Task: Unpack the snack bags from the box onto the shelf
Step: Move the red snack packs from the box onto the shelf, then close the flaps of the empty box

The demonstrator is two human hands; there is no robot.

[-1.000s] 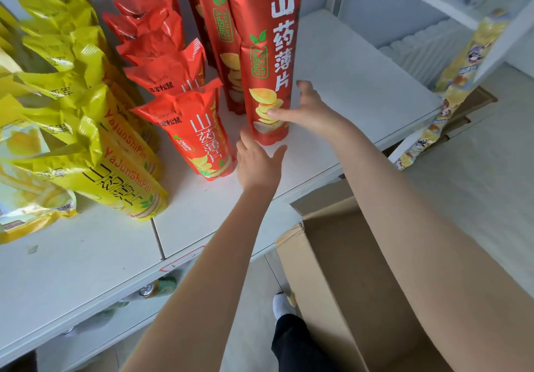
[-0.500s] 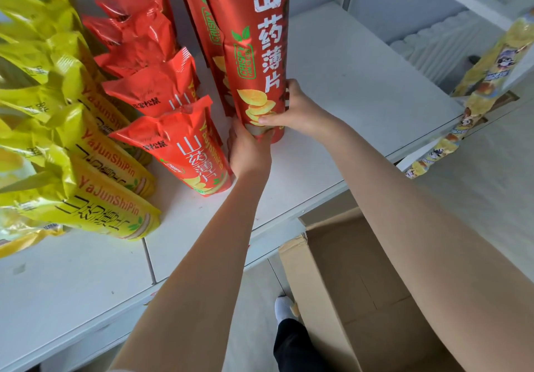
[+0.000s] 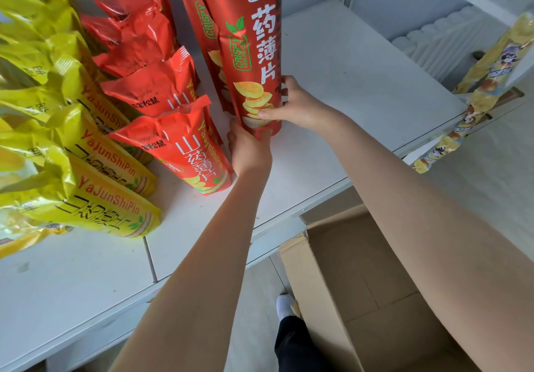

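Tall red yam-chip bag (image 3: 254, 39) stands upright on the shelf (image 3: 361, 82) toward 12 o'clock. The left grip (image 3: 248, 152) clasps its base and the right grip (image 3: 300, 105) pinches its 3 o'clock edge, probably to stop it toppling.

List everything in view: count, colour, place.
tall bags: at least two, red, upright mid-shelf
short bags: at least five, red, leaning left of them
yellow bags: at least five, yellow, shelf's left end
shelf: one, white, under the bags
box: one, brown, open on floor at right
packet strip: one, yellow, hanging far right
foot: one, white sock, on floor beside box
left hand: one, gripping base of front tall bag
right hand: one, gripping its right side
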